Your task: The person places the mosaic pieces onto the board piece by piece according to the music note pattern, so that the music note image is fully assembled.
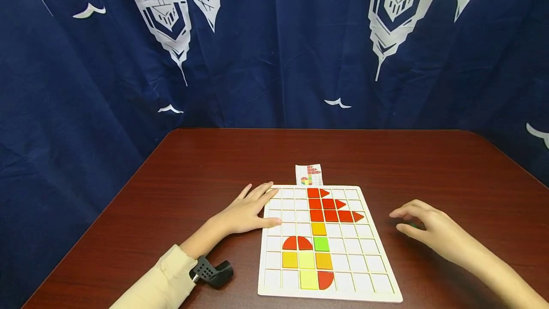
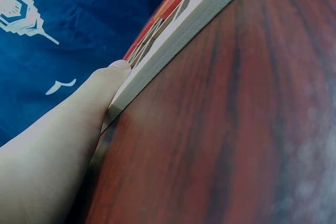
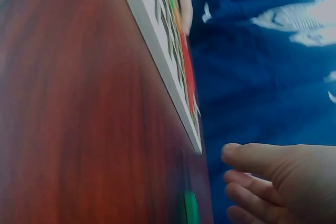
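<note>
A white grid board point(image 1: 352, 242) lies on the table, with red, orange, yellow and green flat pieces set in its cells. My left hand point(image 1: 253, 209) rests on the board's left edge, its fingers spread and the thumb on the cells; in the left wrist view that hand point(image 2: 79, 114) touches the board's rim. Right of the board, my right hand point(image 1: 433, 230) hovers with loosely bent fingers. A green piece point(image 3: 191, 207) is on the table near that hand, mostly hidden in the head view. No piece shows between the right fingers.
Behind the board's far edge, a small card point(image 1: 315, 175) carries a similar coloured pattern. A black strap device point(image 1: 212, 273) sits at the left wrist. Dark reddish wood makes up the table point(image 1: 214, 156), backed by a blue curtain point(image 1: 274, 61).
</note>
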A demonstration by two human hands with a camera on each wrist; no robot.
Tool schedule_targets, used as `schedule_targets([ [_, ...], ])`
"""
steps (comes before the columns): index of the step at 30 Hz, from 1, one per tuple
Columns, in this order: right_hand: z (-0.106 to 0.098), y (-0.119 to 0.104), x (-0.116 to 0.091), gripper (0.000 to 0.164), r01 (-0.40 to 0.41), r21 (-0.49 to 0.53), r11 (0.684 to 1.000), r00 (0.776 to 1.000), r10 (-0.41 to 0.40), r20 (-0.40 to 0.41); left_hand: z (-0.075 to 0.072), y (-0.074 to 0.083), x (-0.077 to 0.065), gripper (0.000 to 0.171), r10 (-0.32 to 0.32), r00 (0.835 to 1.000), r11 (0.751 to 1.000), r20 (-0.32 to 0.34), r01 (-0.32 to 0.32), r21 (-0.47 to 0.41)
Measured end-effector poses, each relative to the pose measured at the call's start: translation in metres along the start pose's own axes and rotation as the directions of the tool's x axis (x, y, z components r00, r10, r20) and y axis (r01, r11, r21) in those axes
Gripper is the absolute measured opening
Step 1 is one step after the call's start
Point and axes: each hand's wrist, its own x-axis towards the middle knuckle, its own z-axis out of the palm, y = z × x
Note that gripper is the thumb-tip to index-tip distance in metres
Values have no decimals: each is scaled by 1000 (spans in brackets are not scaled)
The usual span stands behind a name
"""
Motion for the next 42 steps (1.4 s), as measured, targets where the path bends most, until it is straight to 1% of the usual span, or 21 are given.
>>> schedule_targets([
  [3, -2, 16, -5, 23, -23, -10, 1000, 999, 23, 26, -1, 0, 0, 82, 0, 1000, 1000, 0, 1, 1],
  [5, -2, 24, -8, 24, -25, -2, 1000, 999, 25, 36, -1, 0, 0, 82, -2, 1000, 1000, -1, 2, 2],
  [12, 4, 37, -14, 22, 33, 20, 999, 999, -34, 17, 0, 0, 0, 83, -3, 1000, 1000, 1, 3, 3],
  [17, 6, 40, -17, 18, 58, 29, 998, 998, -58, -3, -1, 0, 0, 83, 0, 1000, 1000, 3, 0, 3],
  [20, 6, 40, -17, 19, 84, 32, 996, 996, -84, -20, 0, 0, 0, 83, 0, 1000, 1000, 0, 0, 3],
  [22, 6, 40, -17, 19, 88, 27, 996, 996, -87, -27, 0, 0, 0, 83, -3, 1000, 1000, 0, 3, 4],
  [27, 8, 38, -17, 20, 67, -21, 998, 997, -68, -43, 0, 0, -1, 83, -2, 1000, 1000, -4, 2, 8],
  [34, 12, 34, -15, 25, 104, -156, 982, 986, -122, -115, 1, 0, 0, 83, -5, 1000, 1000, -4, 5, 3],
  [38, 11, 33, -15, 27, 115, -166, 979, 982, -137, -126, 0, 1, -1, 83, -5, 1000, 1000, -5, 5, 3],
  [42, 10, 33, -16, 27, 99, -158, 982, 986, -118, -118, 0, 1, 0, 83, -3, 1000, 1000, -7, 3, 4],
])
